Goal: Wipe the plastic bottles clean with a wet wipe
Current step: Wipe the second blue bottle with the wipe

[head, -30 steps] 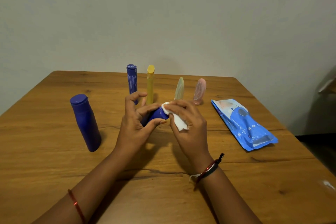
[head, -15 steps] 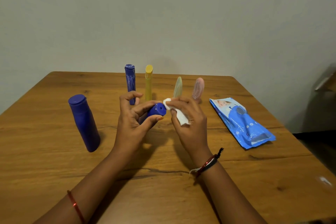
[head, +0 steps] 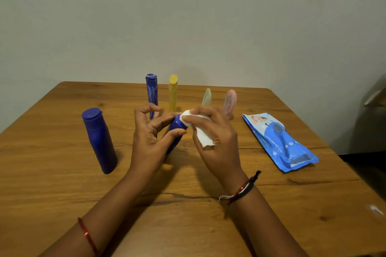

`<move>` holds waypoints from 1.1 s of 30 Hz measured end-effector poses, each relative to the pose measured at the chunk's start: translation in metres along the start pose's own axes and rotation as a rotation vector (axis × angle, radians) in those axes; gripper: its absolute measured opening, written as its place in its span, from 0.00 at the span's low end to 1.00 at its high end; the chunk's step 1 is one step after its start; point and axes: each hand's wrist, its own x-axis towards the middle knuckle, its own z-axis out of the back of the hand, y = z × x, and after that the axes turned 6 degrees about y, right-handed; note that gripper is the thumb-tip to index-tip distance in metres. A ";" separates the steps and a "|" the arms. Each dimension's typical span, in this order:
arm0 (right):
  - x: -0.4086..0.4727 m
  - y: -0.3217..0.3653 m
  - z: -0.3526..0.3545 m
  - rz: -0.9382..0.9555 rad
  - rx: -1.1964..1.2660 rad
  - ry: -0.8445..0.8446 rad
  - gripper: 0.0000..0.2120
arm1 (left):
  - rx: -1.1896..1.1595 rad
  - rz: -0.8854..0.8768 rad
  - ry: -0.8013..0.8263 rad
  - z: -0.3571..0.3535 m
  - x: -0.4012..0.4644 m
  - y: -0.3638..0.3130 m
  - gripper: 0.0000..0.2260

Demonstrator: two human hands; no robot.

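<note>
Head view: left hand fingers grip blue bottle, right hand fingers pinch wet wipe; wipes pack lies right.

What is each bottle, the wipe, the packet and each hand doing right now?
held blue bottle: tilted, gripped by the left hand, wipe on its cap end
wet wipe: bunched, pressed on that bottle's top
left hand: grip curled round the held bottle
right hand: pinching the wipe
big blue bottle: standing, capped
tall blue bottle: standing, streaked white
yellow bottle: standing
pale green bottle: standing
pink bottle: standing
wipes packet: lying flat
</note>
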 end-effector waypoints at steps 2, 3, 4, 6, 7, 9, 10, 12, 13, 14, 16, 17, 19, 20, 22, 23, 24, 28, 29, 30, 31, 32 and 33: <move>-0.001 0.001 -0.003 0.047 -0.059 0.081 0.18 | 0.013 -0.008 -0.014 0.000 0.000 -0.003 0.15; -0.002 0.000 -0.003 0.049 -0.075 0.094 0.18 | 0.003 -0.011 -0.016 0.000 0.000 -0.005 0.17; -0.003 -0.001 -0.002 0.046 -0.091 0.095 0.17 | -0.019 -0.015 -0.018 0.000 0.000 -0.006 0.20; -0.006 -0.007 0.002 0.048 -0.142 0.091 0.14 | -0.073 -0.008 -0.029 0.000 0.002 -0.008 0.23; -0.007 -0.011 0.005 0.047 -0.177 0.089 0.13 | -0.107 0.005 -0.040 0.001 0.003 -0.007 0.23; -0.008 -0.014 0.008 0.003 -0.198 0.063 0.12 | -0.156 0.035 -0.052 0.003 0.003 -0.005 0.22; -0.007 -0.013 0.009 -0.026 -0.179 0.033 0.12 | -0.149 0.043 -0.038 0.003 0.003 -0.004 0.23; -0.002 -0.007 0.008 -0.025 -0.128 -0.015 0.12 | -0.106 0.036 -0.004 0.001 0.001 -0.004 0.26; 0.000 -0.004 0.007 0.005 -0.108 -0.010 0.13 | -0.079 0.025 0.008 0.000 0.001 -0.002 0.27; 0.002 -0.001 0.005 0.040 -0.092 0.014 0.13 | -0.051 0.018 0.016 0.000 0.001 0.001 0.26; 0.002 0.002 0.001 0.093 -0.080 0.071 0.13 | -0.017 -0.001 0.038 0.000 0.001 0.006 0.23; 0.001 0.002 -0.001 0.099 -0.082 0.084 0.13 | -0.026 -0.010 0.047 0.001 0.000 0.007 0.22; -0.002 0.000 0.000 0.069 -0.080 0.070 0.14 | -0.094 -0.014 0.042 0.003 -0.002 0.005 0.22; -0.003 -0.002 0.002 0.038 -0.085 0.048 0.14 | -0.127 -0.009 0.037 0.004 -0.003 0.002 0.23; -0.002 -0.005 0.007 -0.027 -0.116 0.009 0.12 | -0.121 -0.009 0.029 0.003 -0.002 -0.001 0.26; 0.000 -0.005 0.009 -0.048 -0.128 0.000 0.12 | -0.101 -0.011 0.029 0.001 -0.001 -0.001 0.27; 0.003 -0.004 0.010 -0.057 -0.132 -0.007 0.12 | -0.086 -0.007 0.028 0.000 0.000 -0.001 0.28; 0.010 0.007 0.008 0.045 -0.066 0.038 0.11 | -0.062 0.002 0.002 -0.003 0.000 -0.002 0.23; 0.010 0.009 0.007 0.072 -0.056 0.077 0.11 | -0.068 0.002 0.001 -0.003 -0.001 -0.002 0.21; 0.010 0.010 0.005 0.082 -0.056 0.108 0.11 | -0.077 0.003 0.000 -0.003 -0.001 -0.003 0.20; 0.011 0.010 0.003 0.068 -0.065 0.122 0.12 | -0.086 0.003 -0.001 -0.003 -0.001 -0.004 0.22; 0.011 0.009 0.003 0.030 -0.077 0.117 0.13 | -0.101 0.002 0.003 -0.003 -0.002 -0.005 0.25; 0.011 0.007 0.003 -0.025 -0.083 0.098 0.14 | -0.121 0.006 0.009 -0.003 -0.002 -0.006 0.26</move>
